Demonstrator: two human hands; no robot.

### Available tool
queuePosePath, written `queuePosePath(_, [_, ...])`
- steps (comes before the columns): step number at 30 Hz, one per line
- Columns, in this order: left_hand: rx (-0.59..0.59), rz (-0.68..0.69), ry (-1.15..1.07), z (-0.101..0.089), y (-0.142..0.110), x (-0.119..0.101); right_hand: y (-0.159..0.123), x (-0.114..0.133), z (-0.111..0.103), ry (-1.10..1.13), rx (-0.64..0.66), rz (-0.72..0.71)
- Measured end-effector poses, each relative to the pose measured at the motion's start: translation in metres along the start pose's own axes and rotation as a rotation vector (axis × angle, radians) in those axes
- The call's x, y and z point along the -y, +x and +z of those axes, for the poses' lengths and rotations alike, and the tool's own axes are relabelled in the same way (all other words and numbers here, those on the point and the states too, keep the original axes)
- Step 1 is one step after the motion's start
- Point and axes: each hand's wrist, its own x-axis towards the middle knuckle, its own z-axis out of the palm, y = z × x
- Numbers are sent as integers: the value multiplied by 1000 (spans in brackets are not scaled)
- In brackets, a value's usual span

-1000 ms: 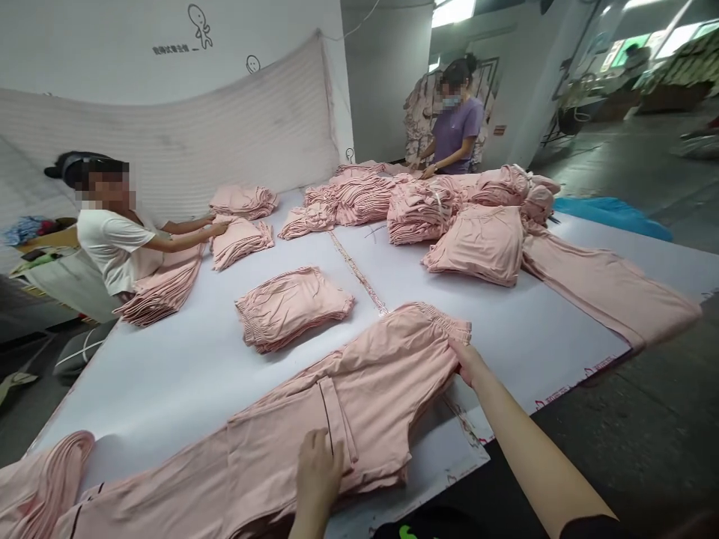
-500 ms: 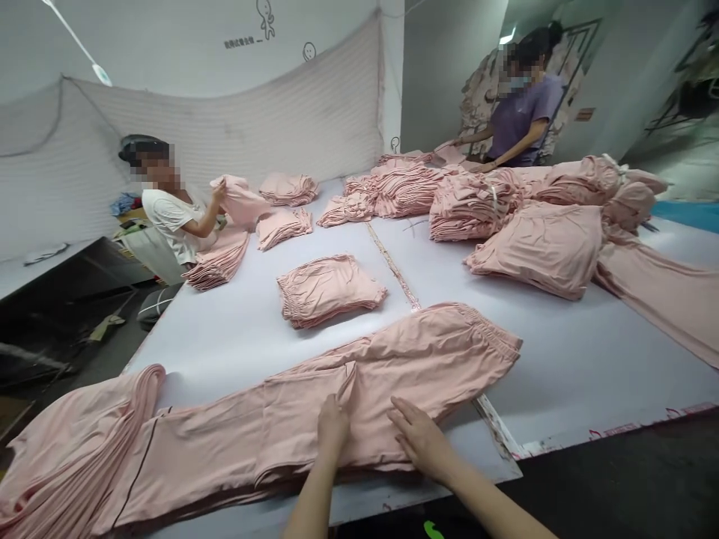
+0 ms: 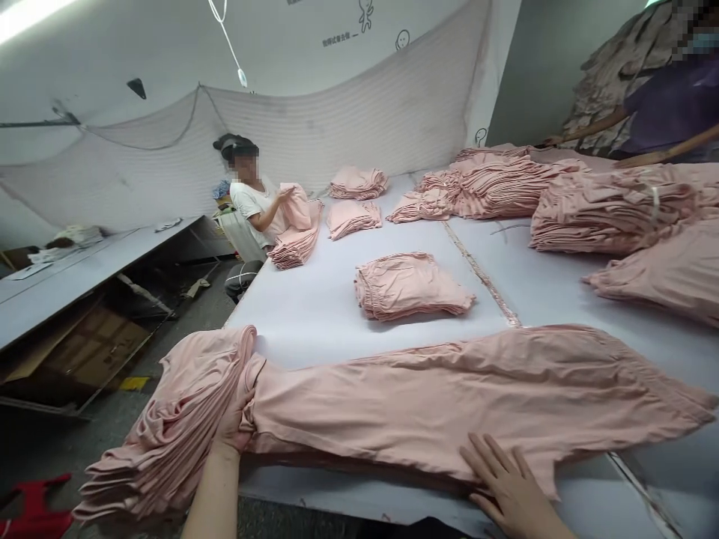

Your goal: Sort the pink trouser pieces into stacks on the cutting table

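A pair of pink pants (image 3: 393, 404) lies lengthwise across the near side of the table, its gathered waistband at the right. At the leg end on the left, my left hand (image 3: 239, 423) is closed around the cloth, its fingers partly hidden in the folds. My right hand (image 3: 508, 475) rests flat on the pants near the crotch, fingers spread. Right beside my left hand, a thick stack of pink garments (image 3: 168, 419) drapes over the table's left edge. Beyond the pants sits a folded pink bundle (image 3: 413, 288) with an elastic waistband.
One co-worker in a white top (image 3: 252, 198) handles pink cloth at the far left edge. Another, in purple (image 3: 674, 105), reaches over piles at the back right. Tied pink bundles (image 3: 612, 213) line the right side. A taped seam (image 3: 483, 273) crosses the white table (image 3: 292, 314).
My left hand has moved from the middle of the pants to their left end and gripped the cloth there. The fold it held is smoothed out. The view has turned left.
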Motion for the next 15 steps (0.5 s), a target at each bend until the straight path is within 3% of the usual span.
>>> queuePosePath(6, [34, -82, 62, -42, 28, -18, 9, 23, 7, -59, -39, 30])
queuePosePath(11, [144, -145, 25, -58, 50, -18, 18, 44, -9, -64, 76, 106])
queuePosePath(15, [91, -228, 60, -73, 71, -10, 25, 65, -28, -17, 179, 143])
